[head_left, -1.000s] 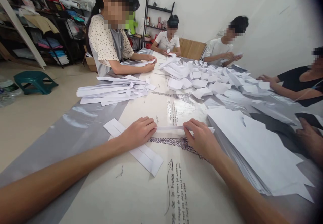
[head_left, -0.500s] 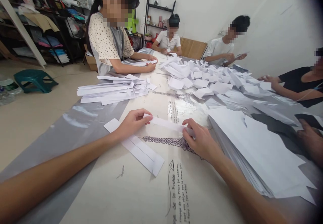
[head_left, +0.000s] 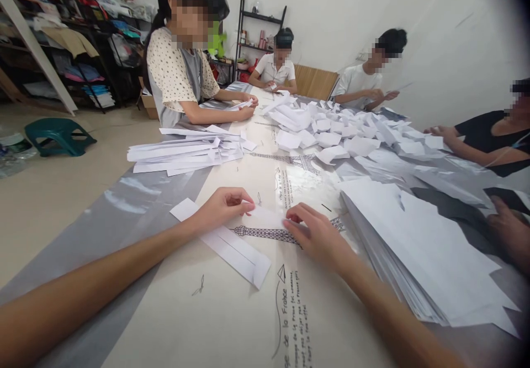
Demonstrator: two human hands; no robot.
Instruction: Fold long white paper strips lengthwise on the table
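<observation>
Between my hands a white paper strip (head_left: pixel 268 215) is held just above the table. My left hand (head_left: pixel 227 208) pinches its left end between thumb and fingers. At the other end, my right hand (head_left: pixel 312 229) has its thumb and fingertips closed on the paper. Beneath my left wrist lies a folded paper strip (head_left: pixel 240 255), slanting across the printed tablecloth (head_left: pixel 199 324). To the right of my right hand rests a large stack of white paper sheets (head_left: pixel 418 252).
A pile of folded strips (head_left: pixel 186 150) lies ahead on the left. Many small folded papers (head_left: pixel 343 127) cover the far right. Several people sit or stand around the table handling paper. A green stool (head_left: pixel 60 136) stands on the floor at left.
My hands have come closer together, the right one moving left along the strip. Less of the strip shows between them. The slanted folded strip stays in place.
</observation>
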